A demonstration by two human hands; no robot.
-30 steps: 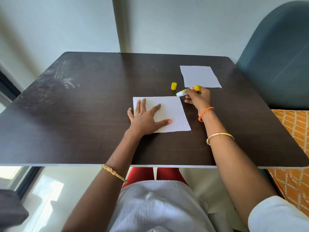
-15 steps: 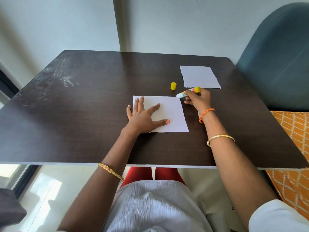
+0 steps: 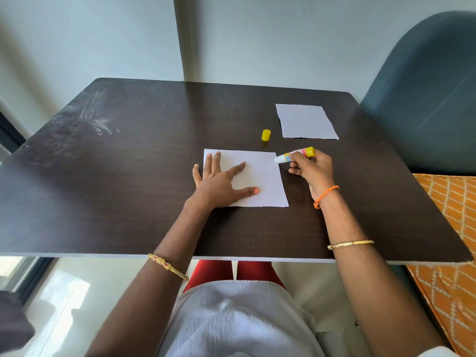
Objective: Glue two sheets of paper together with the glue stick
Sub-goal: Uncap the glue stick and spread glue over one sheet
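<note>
Dark scuffed table (image 3: 128,176) against pale wall (image 3: 90,42), perhaps window left.

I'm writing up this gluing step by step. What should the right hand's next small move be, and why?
Probably draw the glue stick down the near sheet's right edge. The right hand grips it uncapped, tip at the sheet's far right corner, and the left hand presses the sheet flat.

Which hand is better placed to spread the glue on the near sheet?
The right hand: it already grips the uncapped glue stick, tip at the near sheet's far right corner. The left hand lies flat, pinning that sheet.
</note>
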